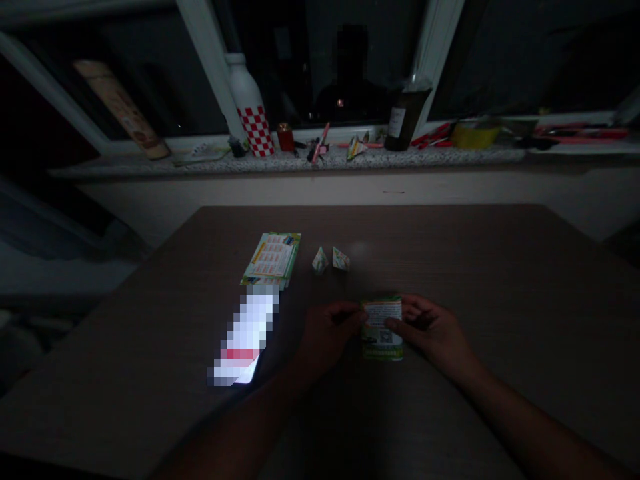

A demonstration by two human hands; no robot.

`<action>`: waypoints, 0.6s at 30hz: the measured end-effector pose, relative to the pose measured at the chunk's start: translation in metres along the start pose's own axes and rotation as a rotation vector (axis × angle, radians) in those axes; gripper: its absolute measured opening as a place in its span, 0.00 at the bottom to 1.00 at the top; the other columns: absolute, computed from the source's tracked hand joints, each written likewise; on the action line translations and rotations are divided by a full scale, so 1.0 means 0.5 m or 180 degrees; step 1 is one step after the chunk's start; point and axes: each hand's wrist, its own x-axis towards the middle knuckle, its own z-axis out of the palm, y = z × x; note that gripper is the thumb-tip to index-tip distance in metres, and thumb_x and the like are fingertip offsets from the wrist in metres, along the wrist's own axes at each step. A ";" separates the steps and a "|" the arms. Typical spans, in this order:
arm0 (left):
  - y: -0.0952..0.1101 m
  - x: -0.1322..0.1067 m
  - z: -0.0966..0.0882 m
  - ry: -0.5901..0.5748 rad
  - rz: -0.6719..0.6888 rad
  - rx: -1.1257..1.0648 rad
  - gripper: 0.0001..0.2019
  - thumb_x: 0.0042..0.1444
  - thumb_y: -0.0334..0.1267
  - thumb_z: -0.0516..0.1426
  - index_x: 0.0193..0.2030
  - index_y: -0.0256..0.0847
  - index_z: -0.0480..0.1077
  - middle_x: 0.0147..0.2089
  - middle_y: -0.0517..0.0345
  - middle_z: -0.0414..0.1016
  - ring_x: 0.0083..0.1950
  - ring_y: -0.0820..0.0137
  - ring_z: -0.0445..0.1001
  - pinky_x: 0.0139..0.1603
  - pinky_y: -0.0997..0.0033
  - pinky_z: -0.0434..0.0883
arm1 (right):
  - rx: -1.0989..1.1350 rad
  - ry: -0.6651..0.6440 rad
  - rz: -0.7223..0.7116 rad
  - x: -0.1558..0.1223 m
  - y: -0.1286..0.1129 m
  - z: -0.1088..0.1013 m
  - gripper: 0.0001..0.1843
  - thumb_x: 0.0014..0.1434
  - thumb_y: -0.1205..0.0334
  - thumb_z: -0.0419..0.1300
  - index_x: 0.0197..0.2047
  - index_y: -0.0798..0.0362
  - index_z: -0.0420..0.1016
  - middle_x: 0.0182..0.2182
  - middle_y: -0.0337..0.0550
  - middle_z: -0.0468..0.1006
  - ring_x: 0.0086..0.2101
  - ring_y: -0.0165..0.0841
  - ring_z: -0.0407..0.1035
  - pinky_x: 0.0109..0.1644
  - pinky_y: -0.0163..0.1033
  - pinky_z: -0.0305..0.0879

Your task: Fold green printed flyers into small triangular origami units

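A small printed paper leaflet (383,327), green and white with a square code on it, lies on the dim brown table (475,267). My left hand (327,333) pinches its left edge with curled fingers. My right hand (430,330) presses on its right edge with thumb and fingers closed against it. Two small folded paper triangles (330,260) sit just beyond the hands. A stack of similar leaflets (273,260) lies further left.
A lit phone (245,340) lies left of my left hand. The windowsill (300,160) behind holds a red-checked white bottle (250,107), a dark bottle (405,117), a tilted tube (120,107), pens and a yellow bowl (473,137).
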 end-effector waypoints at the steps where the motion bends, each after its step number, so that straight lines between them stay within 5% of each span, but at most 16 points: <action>1: 0.000 0.000 0.000 0.0010 -0.0022 -0.0023 0.10 0.48 0.41 0.62 0.33 0.35 0.77 0.27 0.58 0.76 0.28 0.73 0.70 0.29 0.75 0.64 | -0.0019 0.0008 0.0012 0.000 0.000 0.000 0.19 0.46 0.57 0.70 0.41 0.51 0.75 0.33 0.42 0.82 0.34 0.34 0.76 0.40 0.39 0.73; 18: -0.001 0.000 -0.003 -0.0063 0.0075 0.0071 0.11 0.50 0.42 0.61 0.33 0.35 0.77 0.29 0.56 0.78 0.30 0.71 0.72 0.31 0.74 0.66 | -0.0160 0.0010 -0.0006 -0.002 -0.001 -0.001 0.20 0.46 0.57 0.70 0.42 0.51 0.73 0.35 0.44 0.82 0.35 0.36 0.77 0.40 0.42 0.74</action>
